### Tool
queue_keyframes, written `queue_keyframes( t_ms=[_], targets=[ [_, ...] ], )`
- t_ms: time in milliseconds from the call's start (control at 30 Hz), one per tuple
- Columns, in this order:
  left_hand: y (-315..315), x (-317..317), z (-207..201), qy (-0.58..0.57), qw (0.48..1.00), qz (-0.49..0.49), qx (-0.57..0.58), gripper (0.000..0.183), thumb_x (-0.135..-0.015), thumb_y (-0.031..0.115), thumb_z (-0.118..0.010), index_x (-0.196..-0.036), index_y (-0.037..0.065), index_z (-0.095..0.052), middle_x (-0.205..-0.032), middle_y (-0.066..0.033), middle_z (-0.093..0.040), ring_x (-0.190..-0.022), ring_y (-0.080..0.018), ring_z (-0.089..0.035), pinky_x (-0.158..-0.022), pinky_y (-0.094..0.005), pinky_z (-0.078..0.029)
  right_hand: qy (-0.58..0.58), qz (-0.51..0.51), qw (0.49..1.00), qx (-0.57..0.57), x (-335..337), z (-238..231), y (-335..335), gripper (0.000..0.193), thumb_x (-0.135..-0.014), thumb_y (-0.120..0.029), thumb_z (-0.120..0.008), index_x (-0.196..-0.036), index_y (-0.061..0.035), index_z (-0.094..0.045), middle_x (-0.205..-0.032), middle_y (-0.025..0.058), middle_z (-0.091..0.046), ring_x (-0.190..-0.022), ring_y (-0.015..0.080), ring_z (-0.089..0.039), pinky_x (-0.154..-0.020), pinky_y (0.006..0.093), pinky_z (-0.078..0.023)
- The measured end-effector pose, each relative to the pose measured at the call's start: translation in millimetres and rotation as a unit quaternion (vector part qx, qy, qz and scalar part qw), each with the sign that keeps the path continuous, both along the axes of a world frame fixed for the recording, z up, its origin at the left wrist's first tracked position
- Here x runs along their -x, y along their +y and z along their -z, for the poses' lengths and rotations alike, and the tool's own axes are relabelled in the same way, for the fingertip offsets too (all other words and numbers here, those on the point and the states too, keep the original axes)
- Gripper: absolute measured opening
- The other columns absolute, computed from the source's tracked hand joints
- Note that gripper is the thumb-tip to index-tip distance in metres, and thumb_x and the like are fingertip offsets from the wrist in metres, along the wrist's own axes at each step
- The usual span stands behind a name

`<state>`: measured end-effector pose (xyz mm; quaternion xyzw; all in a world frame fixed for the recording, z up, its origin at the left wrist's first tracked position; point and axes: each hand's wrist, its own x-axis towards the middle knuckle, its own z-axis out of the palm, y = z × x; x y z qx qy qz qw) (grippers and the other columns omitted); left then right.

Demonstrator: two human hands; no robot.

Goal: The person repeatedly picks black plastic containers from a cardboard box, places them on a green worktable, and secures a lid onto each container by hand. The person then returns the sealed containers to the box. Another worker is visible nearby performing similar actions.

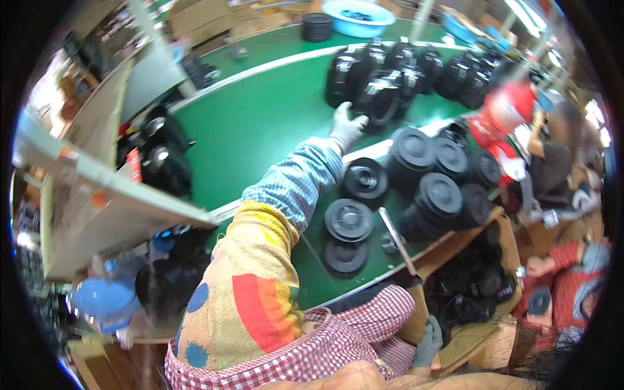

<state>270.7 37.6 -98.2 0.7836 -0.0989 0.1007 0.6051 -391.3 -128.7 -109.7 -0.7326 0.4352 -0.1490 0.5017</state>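
Note:
My left hand (pixel 348 128), in a pale grey glove, reaches far over the green work surface (pixel 260 107). Its fingers are apart, at the near side of a glossy black rounded housing (pixel 379 97); whether they touch it I cannot tell. More such housings stand close together behind it. Low in the view, my right hand (pixel 429 342), also gloved, is beside the wall of an open carton (pixel 416 309), fingers stretched out and nothing visible in them. Black ribbed discs (pixel 349 221) and stacks of round black parts (pixel 437 195) lie between the hands.
A metal strip (pixel 396 240) lies beside the discs. Black parts fill the carton. A pale partition (pixel 123 185) stands at left, a light-blue basin (pixel 359 18) at the back. Another person (pixel 559 156) is at the right, and someone in red-patterned sleeves (pixel 552 263) sits nearer.

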Motion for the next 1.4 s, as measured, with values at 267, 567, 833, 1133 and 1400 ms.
queue_keyframes(
  t_ms=[267, 567, 833, 1133, 1400],
  targets=[
    [278, 16, -110, -0.040, 0.823, -0.460, -0.331, 0.081, -0.077, 0.028, -0.072, -0.149, 0.009, -0.040, -0.153, -0.0185, -0.040, -0.144, -0.0364, -0.034, -0.121, -0.0489, -0.023, -0.045, 0.007, 0.998, -0.043, -2, 14, -6, 0.034, -0.104, -0.011, -0.050, -0.132, 0.0068, -0.059, -0.129, 0.0151, -0.064, -0.115, 0.0225, -0.061, -0.101, 0.0334, -0.048],
    [354, 70, -105, 0.271, 0.662, -0.575, -0.398, 0.066, -0.093, 0.036, -0.052, -0.156, 0.021, -0.035, -0.170, -0.0146, -0.010, -0.156, -0.0328, -0.011, -0.124, -0.0549, -0.011, -0.061, 0.001, 0.997, -0.037, 34, 1, -8, 0.034, -0.103, -0.010, -0.051, -0.132, 0.0077, -0.058, -0.128, 0.0141, -0.064, -0.114, 0.0216, -0.061, -0.101, 0.0330, -0.047],
    [323, 110, -96, 0.006, 0.847, -0.528, 0.062, 0.054, -0.096, 0.028, -0.061, -0.145, 0.010, -0.048, -0.163, -0.0135, -0.031, -0.152, -0.0305, -0.022, -0.123, -0.0362, -0.024, -0.091, 0.038, 0.994, -0.038, 84, 6, -2, 0.034, -0.103, -0.009, -0.051, -0.131, 0.0080, -0.059, -0.128, 0.0145, -0.065, -0.117, 0.0232, -0.061, -0.104, 0.0341, -0.047],
    [184, 233, -171, -0.295, 0.945, -0.031, -0.139, 0.022, -0.072, 0.002, -0.079, -0.089, 0.001, -0.066, -0.141, -0.0190, -0.056, -0.137, -0.0380, -0.045, -0.112, -0.0460, -0.037, -0.140, -0.017, 0.988, 0.063, 69, -75, 29, 0.028, -0.098, -0.005, -0.055, -0.121, 0.0044, -0.067, -0.123, 0.0130, -0.068, -0.115, 0.0225, -0.062, -0.102, 0.0342, -0.048],
    [58, 410, -216, -0.361, 0.805, 0.456, -0.115, 0.032, -0.066, 0.006, -0.081, -0.090, 0.004, -0.061, -0.132, -0.0195, -0.061, -0.120, -0.0422, -0.058, -0.098, -0.0492, -0.047, -0.162, -0.033, 0.962, 0.216, 88, -172, 64, 0.032, -0.095, -0.007, -0.059, -0.125, 0.0036, -0.065, -0.128, 0.0177, -0.066, -0.124, 0.0295, -0.061, -0.108, 0.0375, -0.044]
  ],
)
